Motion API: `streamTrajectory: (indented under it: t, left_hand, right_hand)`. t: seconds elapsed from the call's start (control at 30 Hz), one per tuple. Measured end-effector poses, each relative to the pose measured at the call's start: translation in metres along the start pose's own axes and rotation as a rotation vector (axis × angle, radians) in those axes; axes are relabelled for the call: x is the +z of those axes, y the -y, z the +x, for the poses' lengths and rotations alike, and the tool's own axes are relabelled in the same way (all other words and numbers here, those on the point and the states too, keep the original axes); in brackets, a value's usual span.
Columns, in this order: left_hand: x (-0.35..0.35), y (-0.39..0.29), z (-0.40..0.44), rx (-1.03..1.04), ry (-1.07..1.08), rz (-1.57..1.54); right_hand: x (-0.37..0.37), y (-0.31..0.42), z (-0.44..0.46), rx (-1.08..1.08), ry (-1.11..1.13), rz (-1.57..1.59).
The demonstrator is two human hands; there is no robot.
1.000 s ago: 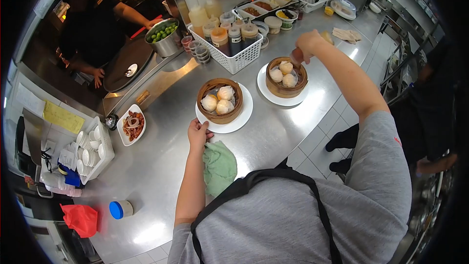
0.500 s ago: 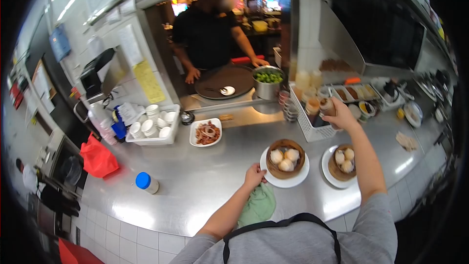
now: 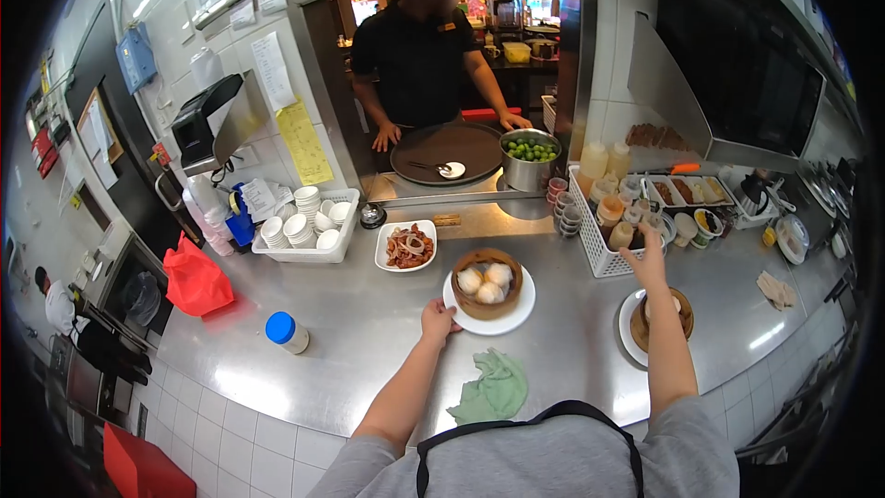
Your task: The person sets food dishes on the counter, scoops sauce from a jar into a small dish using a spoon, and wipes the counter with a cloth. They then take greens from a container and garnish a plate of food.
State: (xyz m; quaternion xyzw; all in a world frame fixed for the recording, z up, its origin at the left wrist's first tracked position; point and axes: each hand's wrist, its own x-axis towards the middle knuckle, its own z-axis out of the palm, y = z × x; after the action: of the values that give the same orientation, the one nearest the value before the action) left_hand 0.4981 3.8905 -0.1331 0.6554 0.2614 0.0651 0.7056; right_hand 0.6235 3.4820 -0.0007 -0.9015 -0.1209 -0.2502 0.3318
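My left hand grips the rim of a white plate on the steel counter. On it stands a round bamboo steamer holding three pale dumplings. At the right, my right hand is over the near edge of a white basket of sauce bottles, fingers and thumb apart. Beside its thumb a brown squeeze bottle stands in the basket. Under my right forearm is a second bamboo steamer on another white plate, partly hidden. A green cloth lies crumpled near my body.
Behind the pass, a person stands at a round brown tray beside a pot of green vegetables. A dish of sliced meat and onion, a bin of white cups, a blue-lidded jar and a red bag occupy the counter.
My left hand has shifted the plate with its steamer left and away from me, off the green cloth's edge. The right hand has let go of the brown bottle, now down in the basket.
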Motion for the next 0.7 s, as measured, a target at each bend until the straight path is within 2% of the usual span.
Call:
streamTrajectory:
  t: [0.07, 0.13, 0.2, 0.27, 0.3, 0.37, 0.43, 0.47, 0.53, 0.6, 0.67, 0.7]
  left_hand:
    - [0.009, -0.01, 0.014, -0.037, -0.051, -0.065]
    - [0.015, -0.021, 0.026, -0.07, -0.017, -0.11]
    - [0.02, -0.03, 0.041, -0.09, 0.015, -0.158]
    - [0.027, -0.032, 0.058, -0.158, -0.023, -0.216]
    - [0.029, -0.034, 0.065, -0.157, -0.017, -0.214]
    - [0.033, -0.035, 0.075, -0.138, -0.044, -0.242]
    - [0.036, -0.034, 0.083, -0.125, -0.038, -0.309]
    - [0.036, -0.033, 0.086, -0.103, -0.038, -0.382]
    - [0.029, -0.029, 0.089, -0.076, 0.024, -0.453]
    - [0.021, -0.026, 0.087, -0.011, -0.039, -0.627]
    - [0.0, -0.026, 0.085, -0.036, -0.051, -0.601]
    - [-0.009, -0.032, 0.079, -0.062, -0.126, -0.596]
  right_hand:
    - [-0.04, 0.005, -0.016, -0.034, -0.095, -0.012]
    - [-0.078, -0.02, -0.042, 0.05, -0.209, -0.061]
    - [-0.105, -0.071, -0.075, 0.161, -0.289, 0.05]
    - [-0.134, -0.105, -0.112, 0.408, -0.234, 0.099]
    - [-0.14, -0.138, -0.135, 0.419, -0.258, 0.081]
    - [-0.145, -0.159, -0.165, 0.435, -0.28, 0.058]
    - [-0.15, -0.152, -0.188, 0.832, -0.169, 0.098]
    - [-0.145, -0.151, -0.196, 0.833, -0.17, 0.093]
    - [-0.129, -0.152, -0.205, 0.972, -0.212, 0.255]
    - [-0.115, -0.15, -0.209, 1.023, -0.226, 0.369]
    - [-0.102, -0.155, -0.213, 1.071, -0.241, 0.486]
    - [-0.096, -0.158, -0.214, 1.034, -0.292, 0.523]
